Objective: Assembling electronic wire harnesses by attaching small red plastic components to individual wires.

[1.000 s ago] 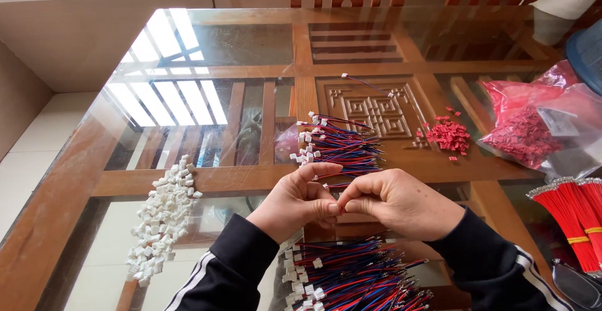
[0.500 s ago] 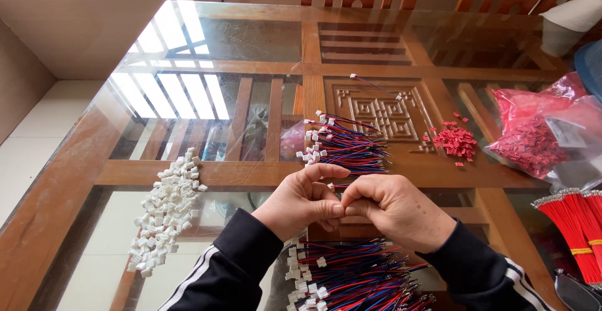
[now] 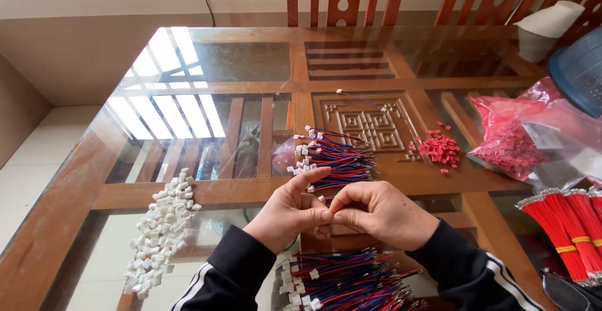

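My left hand (image 3: pixel 288 214) and my right hand (image 3: pixel 379 214) meet fingertip to fingertip over the glass table top (image 3: pixel 207 66), pinching a small piece I cannot make out between them. Just beyond the fingers lies a bundle of red and blue wires with white connectors (image 3: pixel 335 154). A larger heap of the same wires (image 3: pixel 345 279) lies under my wrists at the near edge. To the left sits a pile of small white plastic connectors (image 3: pixel 162 229).
Small red connectors (image 3: pixel 439 148) are scattered right of centre, beside a clear bag of red parts (image 3: pixel 511 145). Bundled red wires (image 3: pixel 567 229) lie at the right edge. A blue container (image 3: pixel 580 73) and a single loose wire (image 3: pixel 360 98) sit farther back. Wooden chairs stand behind the table.
My hands stay joined at the fingertips with only small finger movement. The view has shifted slightly.
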